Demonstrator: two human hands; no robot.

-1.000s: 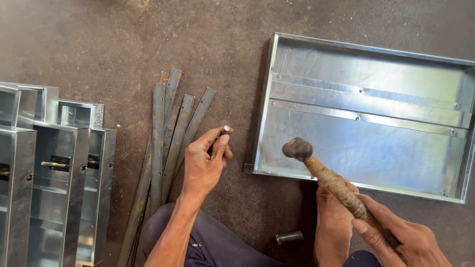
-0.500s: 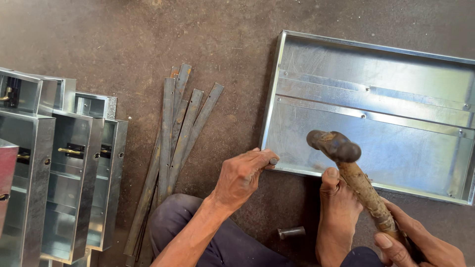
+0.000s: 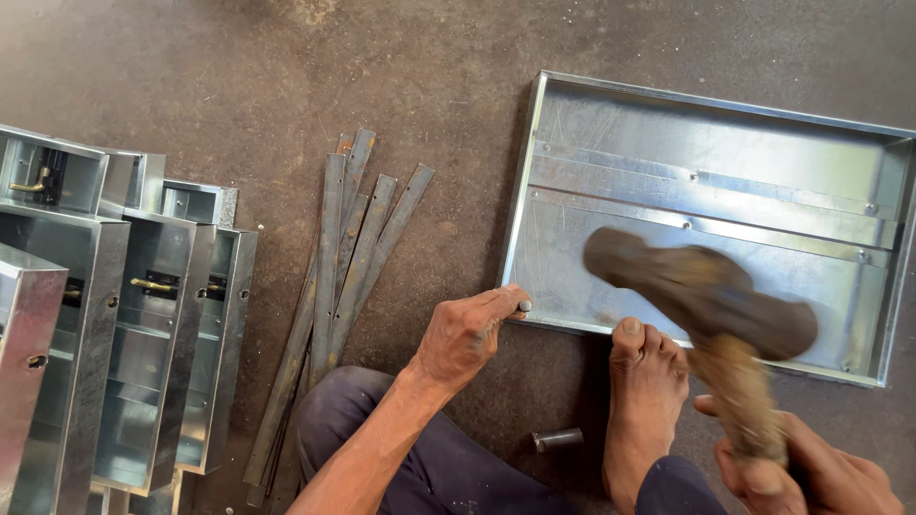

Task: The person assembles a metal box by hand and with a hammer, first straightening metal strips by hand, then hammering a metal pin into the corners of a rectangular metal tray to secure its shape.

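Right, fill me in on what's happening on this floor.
A person sits on the dark floor. The left hand pinches a small metal piece against the near rim of a shallow galvanised sheet-metal tray. The right hand holds a rusty wooden-handled hammer, blurred above the tray. A bare foot rests at the tray's edge. Flat steel strips lie to the left.
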